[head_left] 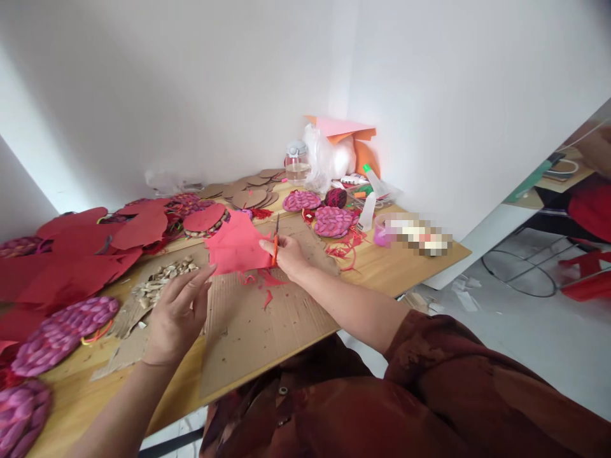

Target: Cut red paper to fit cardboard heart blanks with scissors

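Observation:
A bright red sheet of felt or paper with an angular cut edge lies over the corrugated cardboard in front of me. My right hand grips a pair of scissors with orange handles at the sheet's right edge, blades pointing away from me. At the sheet's lower left corner is my left hand, fingers stretched out and apart, the tips close to the red material. Whether they touch it I cannot tell. Small red scraps are scattered on the cardboard just below the sheet.
Red cut pieces and pink braided pads crowd the left side. Wood-like chips lie beside my left hand. Behind are cardboard discs, a lidded jar, a yarn ball and a glue bottle. White walls border the table.

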A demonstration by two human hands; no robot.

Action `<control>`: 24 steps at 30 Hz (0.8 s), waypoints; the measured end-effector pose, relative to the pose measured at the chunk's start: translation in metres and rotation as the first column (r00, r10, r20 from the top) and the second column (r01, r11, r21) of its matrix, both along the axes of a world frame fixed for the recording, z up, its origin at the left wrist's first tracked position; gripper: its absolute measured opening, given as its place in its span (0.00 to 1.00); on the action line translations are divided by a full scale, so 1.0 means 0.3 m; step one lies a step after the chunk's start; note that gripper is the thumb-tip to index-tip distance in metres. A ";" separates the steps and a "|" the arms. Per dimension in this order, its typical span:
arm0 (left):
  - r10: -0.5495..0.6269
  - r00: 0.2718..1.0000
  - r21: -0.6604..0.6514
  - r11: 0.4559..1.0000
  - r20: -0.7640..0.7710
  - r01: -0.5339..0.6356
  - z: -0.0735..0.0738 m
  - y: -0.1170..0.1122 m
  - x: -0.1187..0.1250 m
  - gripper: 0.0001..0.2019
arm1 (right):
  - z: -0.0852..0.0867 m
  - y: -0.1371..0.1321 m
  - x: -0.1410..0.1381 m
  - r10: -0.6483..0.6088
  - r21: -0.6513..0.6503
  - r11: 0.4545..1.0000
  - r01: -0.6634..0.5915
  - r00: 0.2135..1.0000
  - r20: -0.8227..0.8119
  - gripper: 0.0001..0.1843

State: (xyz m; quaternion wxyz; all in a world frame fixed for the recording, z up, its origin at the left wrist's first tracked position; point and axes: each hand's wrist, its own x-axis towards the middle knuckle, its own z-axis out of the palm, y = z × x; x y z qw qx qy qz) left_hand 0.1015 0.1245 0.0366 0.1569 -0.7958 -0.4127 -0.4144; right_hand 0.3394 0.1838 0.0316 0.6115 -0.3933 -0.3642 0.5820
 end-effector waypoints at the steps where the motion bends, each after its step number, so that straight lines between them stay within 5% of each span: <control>1: 0.003 1.000 -0.009 1.000 -0.011 -0.003 -0.001 -0.011 -0.002 0.14 | 0.000 -0.001 -0.001 0.008 0.005 1.000 -0.008 1.000 -0.001 0.21; 5: 0.017 0.995 -0.065 0.998 -0.096 -0.023 -0.004 -0.064 -0.022 0.12 | 0.005 -0.013 0.002 0.049 0.011 0.999 -0.049 0.999 0.003 0.21; 13: 0.179 0.930 0.128 0.981 -0.322 -0.145 0.006 -0.140 -0.025 0.26 | 0.041 -0.070 -0.027 0.159 -0.033 0.987 -0.158 0.987 0.016 0.21; 21: 0.130 0.916 0.095 0.990 -0.379 -0.102 0.079 -0.092 0.040 0.30 | 0.107 -0.155 -0.052 0.293 -0.118 0.951 -0.287 0.956 0.034 0.26; 24: 0.056 0.968 -0.026 0.998 -0.246 -0.064 0.119 -0.053 0.017 0.25 | 0.135 -0.148 -0.039 0.328 -0.093 0.942 -0.323 0.944 0.044 0.26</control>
